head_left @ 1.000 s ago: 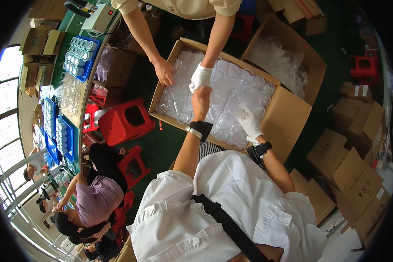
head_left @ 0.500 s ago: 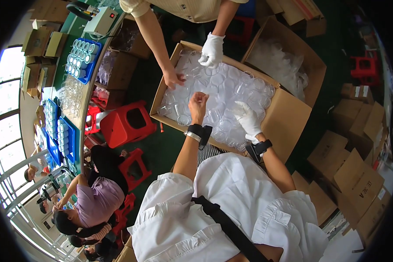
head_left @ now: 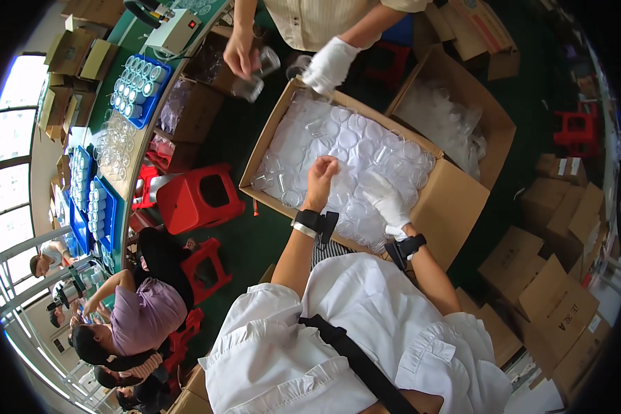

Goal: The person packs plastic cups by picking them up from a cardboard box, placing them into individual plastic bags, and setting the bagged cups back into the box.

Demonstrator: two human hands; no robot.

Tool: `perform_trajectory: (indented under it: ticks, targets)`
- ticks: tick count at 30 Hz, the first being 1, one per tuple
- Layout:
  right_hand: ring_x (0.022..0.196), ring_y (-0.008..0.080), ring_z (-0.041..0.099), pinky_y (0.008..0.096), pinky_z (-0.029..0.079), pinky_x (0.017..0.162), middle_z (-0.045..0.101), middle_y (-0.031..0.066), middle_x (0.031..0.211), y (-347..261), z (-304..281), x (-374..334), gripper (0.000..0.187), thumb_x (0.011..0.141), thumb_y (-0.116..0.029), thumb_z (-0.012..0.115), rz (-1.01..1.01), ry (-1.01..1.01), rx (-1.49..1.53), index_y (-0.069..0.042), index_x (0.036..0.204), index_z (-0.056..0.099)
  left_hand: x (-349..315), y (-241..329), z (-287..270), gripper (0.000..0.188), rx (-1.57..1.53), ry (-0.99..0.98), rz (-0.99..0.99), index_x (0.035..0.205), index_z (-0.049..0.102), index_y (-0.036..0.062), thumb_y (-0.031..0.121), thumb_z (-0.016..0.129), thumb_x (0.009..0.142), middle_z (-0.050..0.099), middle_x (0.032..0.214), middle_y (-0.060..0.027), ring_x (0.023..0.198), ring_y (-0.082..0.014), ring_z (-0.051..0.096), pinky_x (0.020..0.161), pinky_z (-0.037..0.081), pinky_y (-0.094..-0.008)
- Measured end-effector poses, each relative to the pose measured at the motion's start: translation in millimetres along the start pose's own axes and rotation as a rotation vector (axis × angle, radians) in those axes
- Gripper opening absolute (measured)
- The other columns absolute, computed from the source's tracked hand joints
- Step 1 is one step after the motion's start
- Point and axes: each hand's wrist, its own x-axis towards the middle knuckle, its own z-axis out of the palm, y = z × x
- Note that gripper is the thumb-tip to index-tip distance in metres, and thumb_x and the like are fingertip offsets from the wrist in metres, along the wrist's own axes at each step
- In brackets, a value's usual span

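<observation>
The big cardboard box [head_left: 455, 200] is full of clear plastic cups [head_left: 345, 145]. The bare left hand [head_left: 321, 181] and gloved right hand [head_left: 386, 200] rest on them; whether they grip any, I cannot tell. Another person's hands [head_left: 241, 52] lift cups above the box.

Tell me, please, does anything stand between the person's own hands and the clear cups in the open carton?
Nothing visible does. The left hand and the gloved right hand are already down among the clear cups in the open carton. The co-worker's hands are raised above the carton's far edge, apart from them.
</observation>
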Motion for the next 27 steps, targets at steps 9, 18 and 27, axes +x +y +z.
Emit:
perform_trajectory:
  ticks: [9,18,27]
  targets:
    - [0.084,0.0199,0.059,0.0290,0.044,0.079,0.063,0.0085,0.095,-55.9,-21.8,50.5,0.019,0.078,-0.008,0.058,-0.389,-0.146,-0.624,-0.004,0.095,0.063,-17.4,36.5,29.8,0.024,0.521,-0.042,0.227,0.100,0.055,0.0038,0.001,0.058,0.077,0.061,0.087,-0.0038,0.081,-0.0147,0.057,0.074,0.044,-0.0253]
    - [0.088,0.0227,0.058,0.0318,0.045,0.078,0.062,0.0105,0.095,-15.2,-121.5,-31.2,0.022,0.079,-0.010,0.056,-0.116,0.307,-0.770,-0.003,0.100,0.060,-76.7,-104.9,2.5,0.046,1.430,-0.533,0.342,0.113,0.049,0.0114,0.006,0.061,0.070,0.048,0.114,-0.0138,0.101,-0.0309,0.049,0.082,0.043,-0.0390]
    - [0.093,0.0228,0.057,0.0325,0.044,0.081,0.060,0.0115,0.100,31.0,-101.9,-69.6,0.024,0.080,-0.010,0.056,0.137,0.160,-0.467,-0.004,0.103,0.059,-43.2,-26.0,6.0,0.036,-0.245,-0.319,-0.625,0.118,0.047,0.0083,0.023,0.042,0.085,0.053,0.106,-0.0096,0.095,-0.0224,0.053,0.072,0.047,-0.0343]
